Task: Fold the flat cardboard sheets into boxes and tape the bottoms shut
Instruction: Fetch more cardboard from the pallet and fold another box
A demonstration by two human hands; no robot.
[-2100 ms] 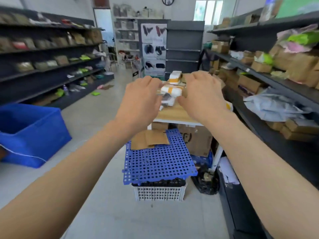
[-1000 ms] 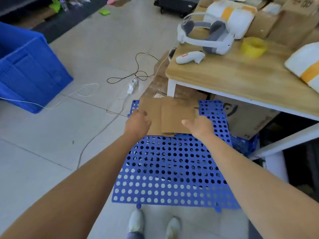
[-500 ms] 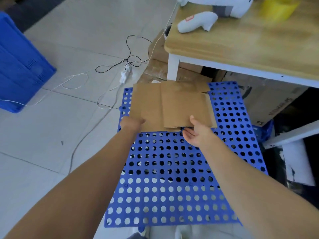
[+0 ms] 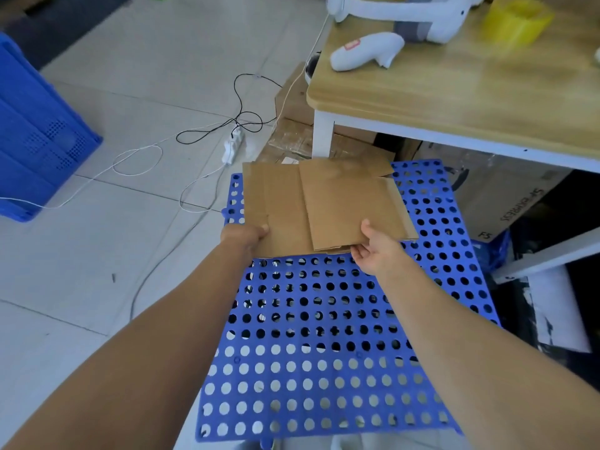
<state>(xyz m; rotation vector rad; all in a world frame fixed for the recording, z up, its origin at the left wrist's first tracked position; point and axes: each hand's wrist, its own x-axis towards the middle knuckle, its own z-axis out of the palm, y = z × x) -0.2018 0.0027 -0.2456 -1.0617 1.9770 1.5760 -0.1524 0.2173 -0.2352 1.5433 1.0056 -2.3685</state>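
Flat brown cardboard sheets lie overlapped at the far end of a blue perforated plastic panel (image 4: 324, 336). The lower left sheet (image 4: 276, 206) has my left hand (image 4: 244, 234) gripping its near left corner, thumb on top. The upper right sheet (image 4: 350, 203) is held at its near edge by my right hand (image 4: 373, 246), thumb on top and fingers underneath. A yellow tape roll (image 4: 516, 19) sits on the wooden table (image 4: 470, 89) at the upper right.
A white headset (image 4: 406, 11) and a white controller (image 4: 363, 51) lie on the table. Cardboard boxes (image 4: 506, 196) stand under it. A blue crate (image 4: 35, 141) is at left. Cables and a power strip (image 4: 232, 144) trail over the tiled floor.
My view has dropped from the shelves and table down to the blue panel. Both hands came down from the table and took hold of the near edges of the cardboard sheets.
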